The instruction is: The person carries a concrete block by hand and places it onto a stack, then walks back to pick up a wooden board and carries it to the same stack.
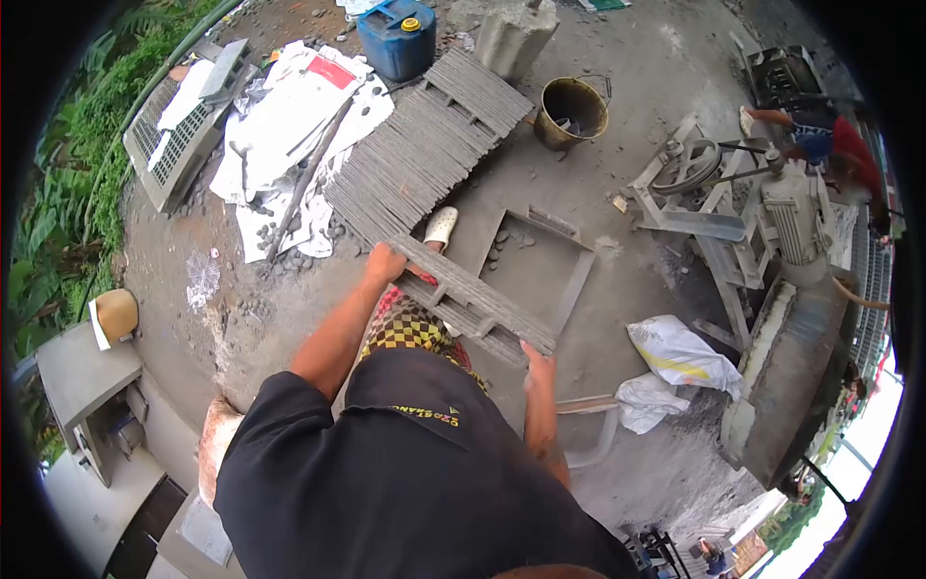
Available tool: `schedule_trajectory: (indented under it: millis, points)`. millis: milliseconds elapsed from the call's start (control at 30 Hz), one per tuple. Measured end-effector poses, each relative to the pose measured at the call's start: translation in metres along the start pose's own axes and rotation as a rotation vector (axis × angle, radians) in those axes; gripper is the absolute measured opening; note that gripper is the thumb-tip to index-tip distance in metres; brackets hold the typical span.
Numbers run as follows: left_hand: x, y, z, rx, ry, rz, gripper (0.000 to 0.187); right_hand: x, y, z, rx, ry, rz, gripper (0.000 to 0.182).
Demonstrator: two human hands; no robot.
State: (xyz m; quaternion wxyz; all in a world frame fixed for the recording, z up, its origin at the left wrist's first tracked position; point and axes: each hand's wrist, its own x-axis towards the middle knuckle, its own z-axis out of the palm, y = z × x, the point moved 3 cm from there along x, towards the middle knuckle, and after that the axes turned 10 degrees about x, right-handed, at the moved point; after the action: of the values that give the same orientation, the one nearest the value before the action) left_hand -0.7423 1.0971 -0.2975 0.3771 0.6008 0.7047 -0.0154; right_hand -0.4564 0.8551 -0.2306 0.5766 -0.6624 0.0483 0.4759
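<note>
Both my hands hold a long grey slatted pallet (473, 299) in front of my body, tilted down to the right. My left hand (386, 263) is closed on its upper left end. At its lower right end, my right hand (538, 363) grips the corner. Just beyond my left hand lies a row of similar grey slatted pallets (415, 159), close together. A rectangular frame (576, 289) lies on the ground beyond the held pallet, with small stones inside it.
Ahead stand a blue container (396, 43), a concrete block (516, 39) and a bucket (571, 114). A machine with a motor (796, 217) is at right, near a bent-over person (849, 154). White sacks (675, 357) lie before it. White sheets (280, 135) spread at left.
</note>
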Motion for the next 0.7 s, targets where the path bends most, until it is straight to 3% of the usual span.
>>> schedule_trajectory:
  millis: [33, 67, 100, 200, 267, 333, 467, 533, 600, 633, 700]
  points:
    - [0.023, -0.002, 0.004, -0.035, 0.015, -0.096, 0.031, 0.018, 0.002, 0.016, 0.047, 0.022, 0.009, 0.047]
    - [0.062, -0.024, 0.031, -0.027, 0.098, -0.040, 0.030, 0.040, 0.001, 0.038, 0.052, 0.029, 0.014, 0.047]
    - [0.076, -0.006, 0.019, -0.001, 0.003, -0.132, 0.028, 0.059, 0.005, 0.054, 0.076, 0.040, 0.064, 0.046]
    - [0.155, -0.019, 0.040, 0.027, 0.011, -0.140, 0.028, 0.124, 0.031, 0.085, 0.073, 0.083, 0.160, 0.049]
    - [0.208, -0.016, 0.040, -0.140, 0.053, 0.017, 0.028, 0.183, 0.052, 0.109, 0.059, 0.095, 0.198, 0.053]
    - [0.280, -0.047, 0.061, -0.035, 0.071, 0.030, 0.026, 0.249, 0.071, 0.141, -0.035, 0.113, 0.202, 0.052]
    - [0.394, -0.012, 0.040, -0.313, 0.192, 0.237, 0.026, 0.368, 0.097, 0.216, 0.102, -0.052, 0.047, 0.063]
    - [0.447, 0.005, 0.033, -0.297, 0.234, 0.287, 0.026, 0.412, 0.089, 0.264, 0.026, -0.121, -0.092, 0.066]
    - [0.508, 0.006, 0.036, -0.324, 0.288, 0.383, 0.026, 0.451, 0.095, 0.293, 0.133, -0.153, -0.084, 0.070]
    - [0.527, 0.017, 0.030, -0.318, 0.203, 0.347, 0.025, 0.466, 0.100, 0.304, 0.129, -0.150, -0.071, 0.070]
    - [0.563, 0.028, 0.024, -0.331, 0.230, 0.428, 0.023, 0.490, 0.108, 0.324, 0.213, -0.133, -0.192, 0.073]
